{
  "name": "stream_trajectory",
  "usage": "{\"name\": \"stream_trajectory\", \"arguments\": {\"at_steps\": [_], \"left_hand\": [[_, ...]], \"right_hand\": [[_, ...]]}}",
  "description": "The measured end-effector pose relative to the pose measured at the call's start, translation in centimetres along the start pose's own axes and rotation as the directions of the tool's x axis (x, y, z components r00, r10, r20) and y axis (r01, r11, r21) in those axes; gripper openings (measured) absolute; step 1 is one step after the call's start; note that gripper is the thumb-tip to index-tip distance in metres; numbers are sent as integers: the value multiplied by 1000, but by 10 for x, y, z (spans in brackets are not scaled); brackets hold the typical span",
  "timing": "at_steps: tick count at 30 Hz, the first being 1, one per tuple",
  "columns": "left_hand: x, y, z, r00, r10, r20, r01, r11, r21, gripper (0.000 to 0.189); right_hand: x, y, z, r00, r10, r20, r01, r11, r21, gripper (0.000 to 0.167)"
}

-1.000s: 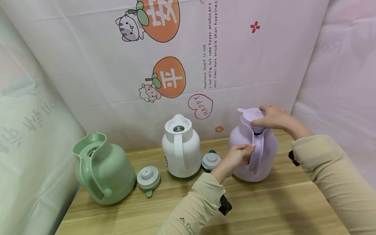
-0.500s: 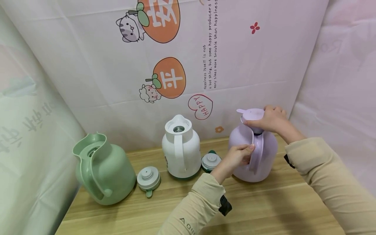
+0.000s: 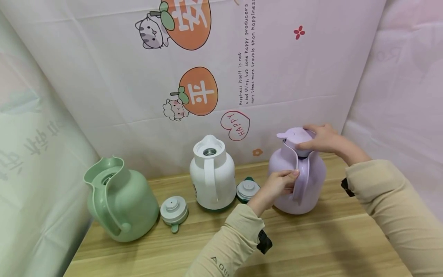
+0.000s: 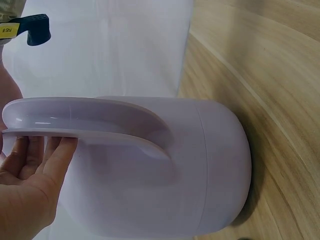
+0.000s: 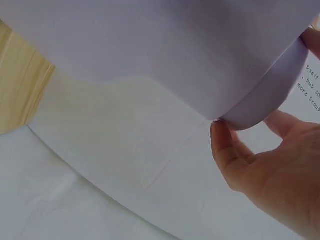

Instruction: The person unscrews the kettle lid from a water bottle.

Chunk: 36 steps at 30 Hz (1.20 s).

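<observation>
A lilac vacuum jug (image 3: 315, 184) stands upright at the right of the table. My left hand (image 3: 277, 188) grips its handle (image 3: 302, 181), with fingertips behind the grip in the left wrist view. On top sits a lilac lid (image 3: 297, 135) with a small tab pointing left; a dark band shows beneath it, above the jug's neck. My right hand (image 3: 322, 138) grips the lid from the right side, thumb toward the front. In the right wrist view, fingertips (image 5: 220, 131) touch the lid's rim.
A white jug (image 3: 211, 181) and a green jug (image 3: 128, 204), both without lids, stand to the left. Two grey-topped stoppers (image 3: 174, 209) lie on the wooden table (image 3: 294, 246), one beside each. A printed cloth (image 3: 277, 77) hangs close behind.
My right hand shifted its hold around the lid, then swung back, and the lid's tab has turned slightly toward the front. The left hand stays on the handle.
</observation>
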<state>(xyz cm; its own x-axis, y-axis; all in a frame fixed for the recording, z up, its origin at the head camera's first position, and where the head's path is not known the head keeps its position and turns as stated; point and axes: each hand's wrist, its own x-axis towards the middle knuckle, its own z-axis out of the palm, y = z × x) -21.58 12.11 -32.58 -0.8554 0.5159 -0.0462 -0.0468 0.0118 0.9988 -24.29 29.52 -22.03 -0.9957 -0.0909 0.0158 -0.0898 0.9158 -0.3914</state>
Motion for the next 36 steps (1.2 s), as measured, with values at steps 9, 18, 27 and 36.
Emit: {"name": "stream_trajectory", "arguments": {"at_steps": [9,18,27,36], "left_hand": [[2,-1,-1,1000,26,17,-26,1000,7,41],[3,0,-1,1000,19,21,-19,1000,15,42],[3,1,-1,1000,11,15,-12,1000,10,42],[1,1,0,1000,6,12,-6,1000,8,44]], "right_hand": [[2,8,-7,991,-104,81,98,992,79,83],[2,-6,4,999,-15,-46,14,1000,-23,84],[2,2,-4,992,-123,26,121,989,82,76],[1,8,-7,978,-171,122,143,968,207,70]]}}
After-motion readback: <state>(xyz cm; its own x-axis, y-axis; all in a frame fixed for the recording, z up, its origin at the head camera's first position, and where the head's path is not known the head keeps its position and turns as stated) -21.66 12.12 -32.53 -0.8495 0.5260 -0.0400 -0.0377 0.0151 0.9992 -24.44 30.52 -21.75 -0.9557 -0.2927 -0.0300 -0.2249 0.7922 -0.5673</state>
